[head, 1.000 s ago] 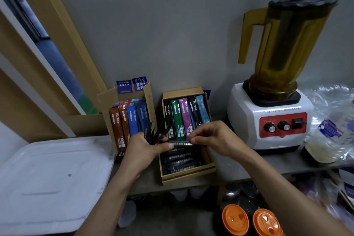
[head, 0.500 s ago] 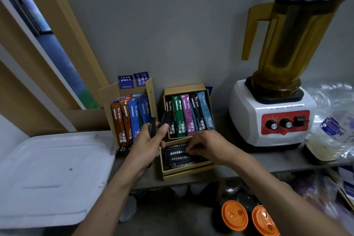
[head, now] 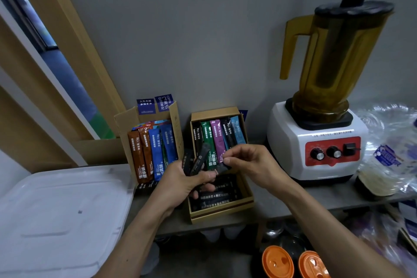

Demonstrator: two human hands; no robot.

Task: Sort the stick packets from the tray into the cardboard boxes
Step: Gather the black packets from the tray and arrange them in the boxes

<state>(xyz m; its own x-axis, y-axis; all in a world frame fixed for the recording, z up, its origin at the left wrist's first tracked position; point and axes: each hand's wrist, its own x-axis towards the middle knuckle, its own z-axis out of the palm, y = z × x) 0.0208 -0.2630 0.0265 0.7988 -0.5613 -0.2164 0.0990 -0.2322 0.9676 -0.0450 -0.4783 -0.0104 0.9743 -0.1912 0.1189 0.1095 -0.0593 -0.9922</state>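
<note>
A few black stick packets stand fanned in the left hand, in front of the gap between the two cardboard boxes. The grip there is closed round their lower ends, with the thumb laid across the front and the fingers curled behind. The right hand comes in from the right, above the right-hand box. Its thumb and forefinger pinch the end of one black packet, whose other end reaches the left thumb; its other fingers are loosely curled. Both bare forearms rise from the lower edge of the view.

The right-hand box holds upright packets at the back, black, green, purple, black and light blue. Black packets lie flat in its front part, beneath the hands. The left-hand box has its flaps open and holds brown, orange-brown and blue packets on end. A white tray lies just left of it.

Both boxes stand on a grey table set against a grey wall. Right of the boxes is a blender with a white base, a red control panel and an amber jug. A crumpled clear plastic bag sits at the far right. Two orange lids show below the table's front edge. A wooden window frame slants up the left side.
</note>
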